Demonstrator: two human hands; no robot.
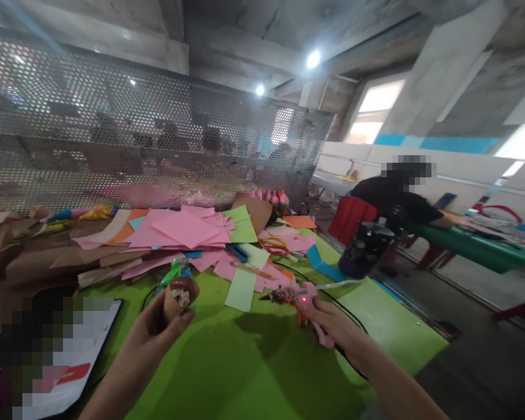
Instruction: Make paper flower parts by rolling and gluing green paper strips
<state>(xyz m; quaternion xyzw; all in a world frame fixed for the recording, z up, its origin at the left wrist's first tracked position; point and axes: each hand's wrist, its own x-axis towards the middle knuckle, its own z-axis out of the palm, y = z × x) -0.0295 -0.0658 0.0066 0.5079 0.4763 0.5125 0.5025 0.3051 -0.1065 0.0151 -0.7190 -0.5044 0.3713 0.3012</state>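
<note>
My left hand is closed round a small brown paper cone, its open end facing up. Crumpled whitish filling shows inside the cone. In my right hand is a pink hot glue gun, with a red light lit on its body. The gun's dark nozzle points left toward the cone, with a gap between the two. A clear glue stick sticks out at its back. Just behind the cone lies a bright green item, partly hidden by it.
Pink paper sheets are heaped at the back of the green table, with brown paper at left. Yellow-handled scissors and a pencil lie near them. A black tumbler stands at right. A person sits beyond it.
</note>
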